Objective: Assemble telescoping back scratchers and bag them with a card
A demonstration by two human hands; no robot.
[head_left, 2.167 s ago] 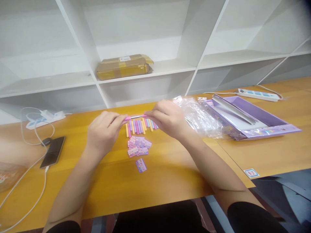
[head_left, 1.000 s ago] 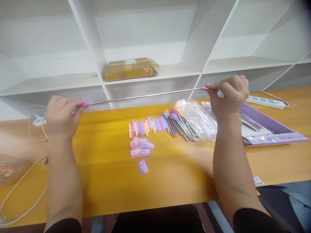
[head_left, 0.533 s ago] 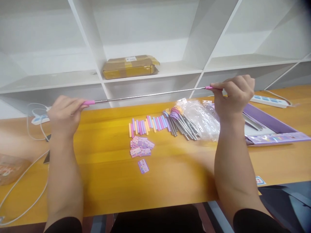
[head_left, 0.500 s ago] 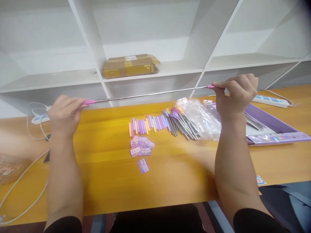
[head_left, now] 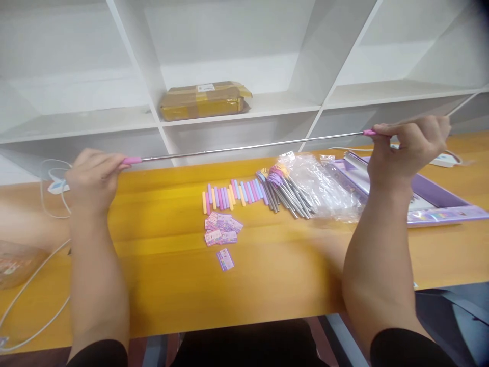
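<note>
A thin metal telescopic back scratcher (head_left: 244, 148) with pink ends is stretched out above the table. My left hand (head_left: 93, 176) is closed round its pink left end. The pink right end is pinched in my right hand (head_left: 408, 148), which hides the tip. Below lie more back scratchers (head_left: 292, 193), with metal rods and coloured claw-like heads. Beside them is a row of pastel sleeves (head_left: 221, 198) in pink, purple, blue and orange. Small printed cards (head_left: 221, 227) form a loose pile, and a single card (head_left: 225, 259) lies nearer me.
Clear plastic bags (head_left: 321, 183) lie right of the rods, against an open purple box (head_left: 439, 193). White shelving (head_left: 244, 109) stands behind the table (head_left: 164, 285), with a taped carton (head_left: 204, 102) on it. A white cable (head_left: 34, 275) and a plastic bag (head_left: 17, 262) are at left.
My right hand has moved to the right and my left hand slightly left. The metal rod between them is now longer.
</note>
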